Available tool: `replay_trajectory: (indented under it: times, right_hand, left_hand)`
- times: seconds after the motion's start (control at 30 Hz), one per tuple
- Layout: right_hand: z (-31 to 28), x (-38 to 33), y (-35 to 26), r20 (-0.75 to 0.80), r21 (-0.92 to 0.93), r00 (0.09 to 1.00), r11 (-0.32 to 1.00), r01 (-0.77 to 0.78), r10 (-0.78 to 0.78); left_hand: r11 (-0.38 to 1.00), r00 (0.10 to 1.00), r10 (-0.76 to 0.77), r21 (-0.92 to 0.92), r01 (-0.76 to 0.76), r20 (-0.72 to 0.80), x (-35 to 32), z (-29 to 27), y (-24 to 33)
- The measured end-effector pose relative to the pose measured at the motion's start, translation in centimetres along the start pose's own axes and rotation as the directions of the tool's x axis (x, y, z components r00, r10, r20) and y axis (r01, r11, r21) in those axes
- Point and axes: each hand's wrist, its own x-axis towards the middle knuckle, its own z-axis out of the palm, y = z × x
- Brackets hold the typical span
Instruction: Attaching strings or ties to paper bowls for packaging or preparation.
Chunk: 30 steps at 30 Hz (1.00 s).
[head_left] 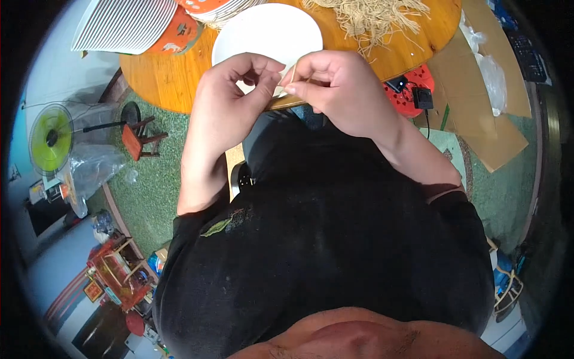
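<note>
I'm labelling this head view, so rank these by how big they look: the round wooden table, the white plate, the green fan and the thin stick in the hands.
1. round wooden table, partly cut off
2. white plate
3. green fan, smaller than the plate, though farther away
4. thin stick

Two bare hands show, the left hand (242,84) and the right hand (335,81), and between their fingertips they pinch one thin pale stick (293,73). One round wooden table (161,81) bears one white plate (269,33), one loose heap of pale sticks (373,18) too many and too tangled to count, and one stack of white ribbed sheets (122,24) whose number cannot be told. On the green floor stand one small wooden stool (140,139), one fan with a green disc (51,139) and one red cable reel (409,90). Two pieces of brown cardboard (496,96) lie to the right.
</note>
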Motion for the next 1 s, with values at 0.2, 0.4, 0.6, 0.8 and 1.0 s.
replay_trajectory:
  times: [0.2, 0.4, 0.6, 0.8, 1.0]
  right_hand:
    - [0.6, -0.3, 0.2, -0.18, -0.304, 0.973, 0.949, 0.085, -0.145]
    - [1.1, 0.7, 2.3, -0.23, -0.497, 0.857, 0.813, 0.304, -0.461]
    - [1.8, 1.6, 4.3, -0.238, -0.554, 0.622, 0.63, 0.544, -0.746]
    - [1.9, 1.2, 3.4, -0.262, -0.521, 0.637, 0.662, 0.539, -0.725]
    - [1.5, 0.9, 2.1, -0.252, -0.478, 0.66, 0.684, 0.551, -0.708]
  left_hand:
    - [0.991, 0.995, 0.095, -0.093, -0.097, -0.02, -0.1, -0.2, -0.8]
    - [0.968, 0.997, 0.06, -0.246, -0.045, 0.054, -0.4, -0.2, -0.6]
    - [0.965, 0.991, -0.035, -0.253, 0.068, 0.133, 0.6, -0.2, 0.0]
    - [0.984, 0.991, -0.041, -0.169, 0.062, 0.124, 1.1, -0.5, -0.2]
    - [0.974, 0.996, -0.014, -0.224, 0.034, 0.09, 0.8, -0.4, 0.2]
